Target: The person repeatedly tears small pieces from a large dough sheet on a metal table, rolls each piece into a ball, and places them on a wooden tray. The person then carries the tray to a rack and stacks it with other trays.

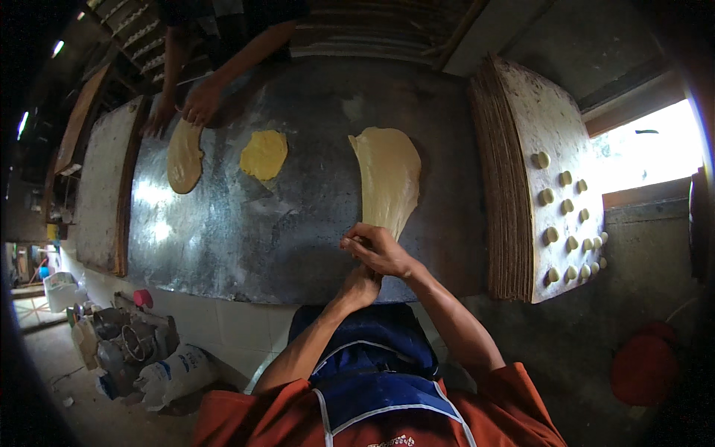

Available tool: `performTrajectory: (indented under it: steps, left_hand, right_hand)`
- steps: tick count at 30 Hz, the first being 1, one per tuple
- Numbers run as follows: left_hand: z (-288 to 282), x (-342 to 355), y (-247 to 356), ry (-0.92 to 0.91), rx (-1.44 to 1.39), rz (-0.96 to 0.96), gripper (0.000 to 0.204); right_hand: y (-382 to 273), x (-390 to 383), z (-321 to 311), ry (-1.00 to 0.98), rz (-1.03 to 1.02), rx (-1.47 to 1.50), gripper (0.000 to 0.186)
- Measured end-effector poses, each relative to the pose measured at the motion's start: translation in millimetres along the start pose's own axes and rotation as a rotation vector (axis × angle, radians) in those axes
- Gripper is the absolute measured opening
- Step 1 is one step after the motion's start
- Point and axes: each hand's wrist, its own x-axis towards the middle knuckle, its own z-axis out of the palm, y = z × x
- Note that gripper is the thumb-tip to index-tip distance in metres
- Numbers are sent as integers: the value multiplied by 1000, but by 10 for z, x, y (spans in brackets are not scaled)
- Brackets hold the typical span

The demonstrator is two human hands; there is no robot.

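Observation:
A long, glossy piece of pale dough stretches over the dark metal worktop, narrowing toward me into both hands at the front edge. My left hand is closed on the near end of this dough, partly hidden beneath my right. My right hand lies over it with bent fingers at the narrowed part; its exact hold on the dough is partly obscured. Left of that piece, a flat yellow lump of dough rests on the metal.
Another person's hands hold a smaller dough piece at the far left. A stack of worn boards stands right, bearing several small round pieces. A pale board is at the left. Bags and containers sit on the floor.

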Motion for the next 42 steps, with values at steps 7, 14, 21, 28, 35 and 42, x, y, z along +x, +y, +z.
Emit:
performTrajectory:
  steps: [7,14,21,28,35,42]
  left_hand:
    - [-1248,176,1542,-344,-217,345,19]
    - [-906,-545,28,162,302,91,18]
    - [-654,562,-375,518,560,-172,32]
    - [-963,-49,-493,334,343,-96,33]
    - [-399,-112,-377,442,297,85,30]
    - [-546,439,-273,577,284,-204,27]
  right_hand:
    - [542,318,218,151,-197,180,34]
    - [745,-1511,-375,468,-150,-676,26]
    - [665,-753,-568,563,221,-919,36]
    - [1222,-1383,-1135,248,116,-671,43]
    - [1220,-1288,-530,348,35,-727,40]
    - [781,-883,-688,725,-327,-1266,27]
